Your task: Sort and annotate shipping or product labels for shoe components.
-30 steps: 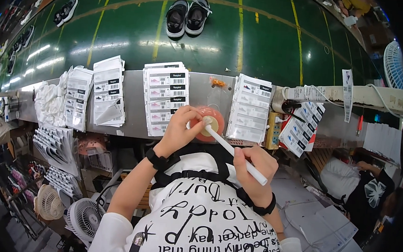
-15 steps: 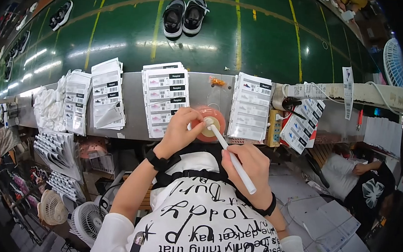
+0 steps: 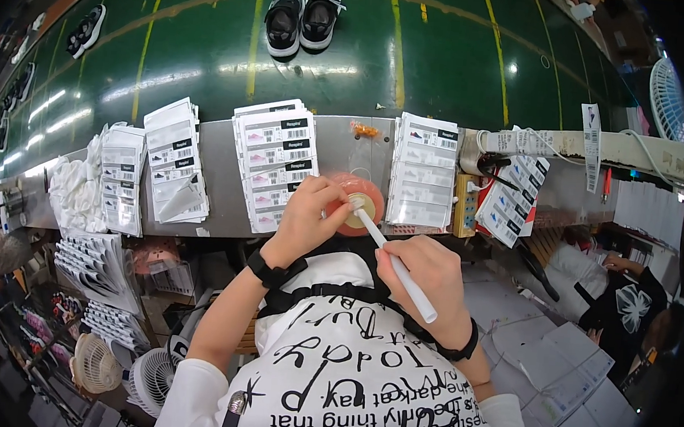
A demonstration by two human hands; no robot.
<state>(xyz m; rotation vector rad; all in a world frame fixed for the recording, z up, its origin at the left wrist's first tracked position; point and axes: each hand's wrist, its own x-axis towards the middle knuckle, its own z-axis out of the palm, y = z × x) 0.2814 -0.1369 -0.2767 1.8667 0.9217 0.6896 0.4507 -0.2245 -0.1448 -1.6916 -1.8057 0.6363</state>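
Observation:
My left hand (image 3: 306, 220) grips a round pink-orange container (image 3: 356, 203) at the front edge of the steel counter (image 3: 222, 204). My right hand (image 3: 417, 280) holds a long white stick (image 3: 394, 259), slanted up and to the left. The stick's tip rests in the pale middle of the container. Both wrists wear black bands. My white printed shirt fills the lower middle of the view.
Stacks of white printed labels (image 3: 274, 160) lie along the counter, with another stack (image 3: 424, 170) to the right. Beyond is a green conveyor belt (image 3: 450, 69) carrying a pair of black shoes (image 3: 301, 19). Small fans (image 3: 154, 375) stand lower left. Another person (image 3: 629, 292) sits at right.
My right hand and the stick shifted slightly while the tip stayed in the container. My left hand kept its hold.

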